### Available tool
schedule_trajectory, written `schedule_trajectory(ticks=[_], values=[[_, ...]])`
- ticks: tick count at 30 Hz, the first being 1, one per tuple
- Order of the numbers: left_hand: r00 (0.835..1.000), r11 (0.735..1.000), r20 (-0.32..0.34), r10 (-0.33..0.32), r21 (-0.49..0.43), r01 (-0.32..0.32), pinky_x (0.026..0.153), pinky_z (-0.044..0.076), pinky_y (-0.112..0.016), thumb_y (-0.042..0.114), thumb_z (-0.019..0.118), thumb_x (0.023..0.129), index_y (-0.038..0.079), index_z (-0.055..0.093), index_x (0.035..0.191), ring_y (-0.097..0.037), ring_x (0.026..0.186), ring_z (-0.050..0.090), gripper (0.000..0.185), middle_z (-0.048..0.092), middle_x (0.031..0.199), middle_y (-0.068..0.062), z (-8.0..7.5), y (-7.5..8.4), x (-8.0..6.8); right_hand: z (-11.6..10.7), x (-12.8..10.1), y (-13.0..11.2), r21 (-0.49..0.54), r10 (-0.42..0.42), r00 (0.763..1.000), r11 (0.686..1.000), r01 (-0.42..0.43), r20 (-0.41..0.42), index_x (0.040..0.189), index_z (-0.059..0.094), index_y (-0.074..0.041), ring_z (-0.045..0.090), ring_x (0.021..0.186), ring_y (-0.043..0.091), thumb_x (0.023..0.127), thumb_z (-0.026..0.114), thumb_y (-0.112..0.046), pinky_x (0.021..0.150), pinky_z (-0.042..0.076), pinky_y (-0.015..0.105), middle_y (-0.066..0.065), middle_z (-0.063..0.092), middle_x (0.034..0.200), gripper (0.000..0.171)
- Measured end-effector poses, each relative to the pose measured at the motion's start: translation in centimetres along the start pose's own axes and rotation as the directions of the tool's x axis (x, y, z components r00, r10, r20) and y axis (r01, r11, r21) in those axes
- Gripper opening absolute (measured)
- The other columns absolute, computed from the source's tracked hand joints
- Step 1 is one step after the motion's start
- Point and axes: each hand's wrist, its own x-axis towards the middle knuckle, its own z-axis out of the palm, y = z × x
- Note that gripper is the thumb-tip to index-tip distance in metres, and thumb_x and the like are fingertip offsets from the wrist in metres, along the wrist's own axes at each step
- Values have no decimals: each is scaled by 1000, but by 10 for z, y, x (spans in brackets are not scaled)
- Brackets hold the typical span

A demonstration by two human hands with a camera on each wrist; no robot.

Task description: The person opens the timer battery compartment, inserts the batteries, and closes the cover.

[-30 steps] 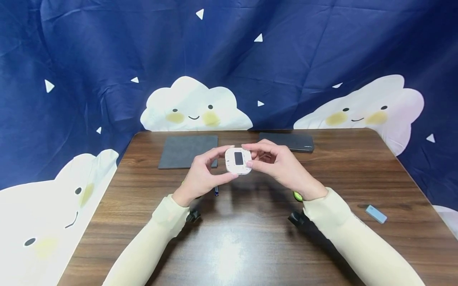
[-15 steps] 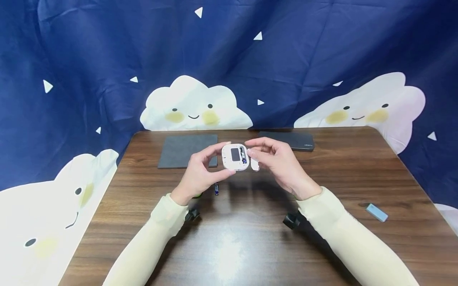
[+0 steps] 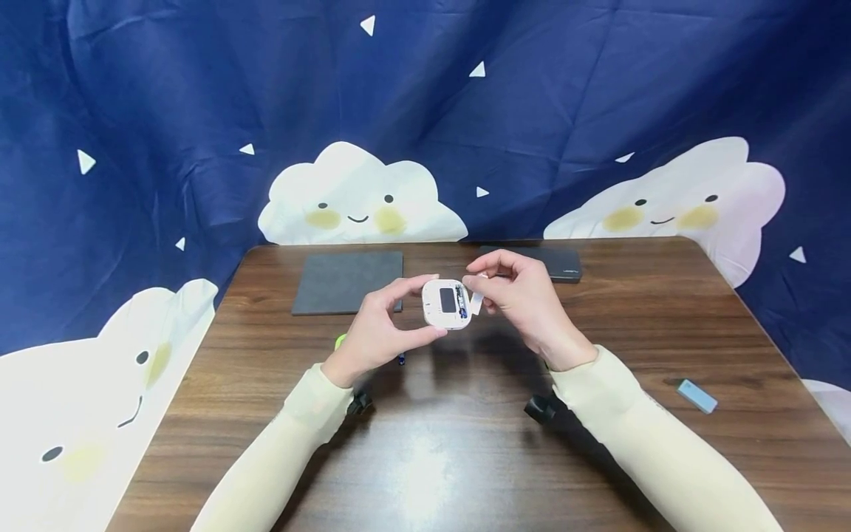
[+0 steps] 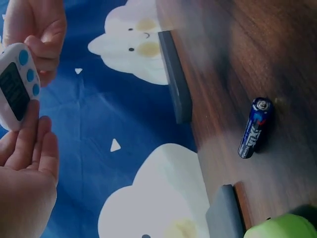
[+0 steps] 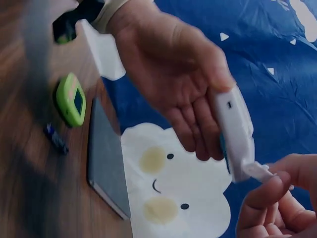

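Observation:
In the head view my left hand [image 3: 382, 329] holds a small white digital timer [image 3: 433, 313] by its edges, above the table. Its back faces me, with a dark rectangle and an uncovered battery slot [image 3: 462, 303] holding a battery. The left wrist view shows its front, with a dark screen [image 4: 15, 89] and blue buttons [image 4: 30, 75]. My right hand [image 3: 528, 307] pinches the white battery cover [image 3: 476, 302] between thumb and fingers, right at the slot's edge. In the right wrist view that cover [image 5: 258, 172] stands angled against the timer's end.
A blue AAA-type battery [image 4: 253, 129] lies on the table below my left hand, near a lime-green timer [image 5: 72, 100]. At the back are a dark grey flat pad [image 3: 346, 281] and a black box [image 3: 564, 264]. A light blue block [image 3: 696, 396] lies to the right.
The cover was on the timer a second ago; my right hand has taken it off, baring the battery slot. Since half a second ago, the cover has tilted and the timer has shifted slightly right and down.

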Motion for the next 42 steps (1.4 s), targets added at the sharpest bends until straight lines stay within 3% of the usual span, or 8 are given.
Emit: schedule_trajectory(ticks=[5,9,14,19,25,33,39,42], values=[[1000,1000,-3,-5,1,5,89,46,-28,16,100,83,25,72,150,-14,120,69,73,79,129,1,1,0,-1,2,0,0,60,71,995,995,-76,75,113,77,-2,68,75,9,99,85,-12,68,61,21,-3,79,93,19],[1000,1000,-8,5,-6,-5,93,48,-26,13,99,83,16,71,150,-15,120,69,73,79,130,-3,1,0,0,-1,-2,1,123,119,981,983,-138,151,128,73,5,72,85,11,102,79,-7,78,65,22,-1,80,105,29],[1000,1000,-11,9,-11,-9,97,50,-25,11,99,83,14,71,150,-15,120,69,73,79,129,-5,0,-1,0,-6,-4,1,109,111,973,985,-135,200,140,66,13,75,93,13,102,74,0,86,67,25,1,79,111,41],[1000,1000,-10,5,-6,-5,96,50,-26,12,99,83,19,71,150,-15,120,70,72,79,128,-3,1,-2,-1,-5,-5,1,-6,88,981,996,-88,171,132,72,8,71,84,11,97,81,-3,78,63,25,0,77,101,38],[1000,1000,-9,-8,-29,8,98,51,-26,11,100,82,22,72,149,-16,121,70,74,79,128,1,2,0,-1,-6,-7,2,-96,99,986,992,-87,131,127,74,0,70,78,13,101,81,-10,75,64,27,0,79,98,29],[1000,997,-6,-7,-81,6,107,54,-28,6,98,83,18,71,150,-17,121,72,73,79,130,-3,2,-1,-2,-4,-9,2,-51,94,985,995,-87,146,126,71,4,68,70,11,100,81,-8,68,64,25,-2,77,85,31],[1000,995,-4,15,-101,-16,110,55,-30,3,96,84,9,69,151,-17,120,72,73,79,131,-11,3,-1,-1,-4,-7,4,7,164,967,986,-169,193,130,67,5,68,72,11,101,79,-9,71,64,23,-2,77,89,34],[1000,994,-1,21,-105,-21,110,55,-30,2,96,84,10,69,151,-16,120,72,73,79,132,-11,3,-1,0,-5,-6,5,21,196,953,978,-206,230,133,65,5,69,74,11,103,77,-11,73,64,23,-1,76,93,35]])
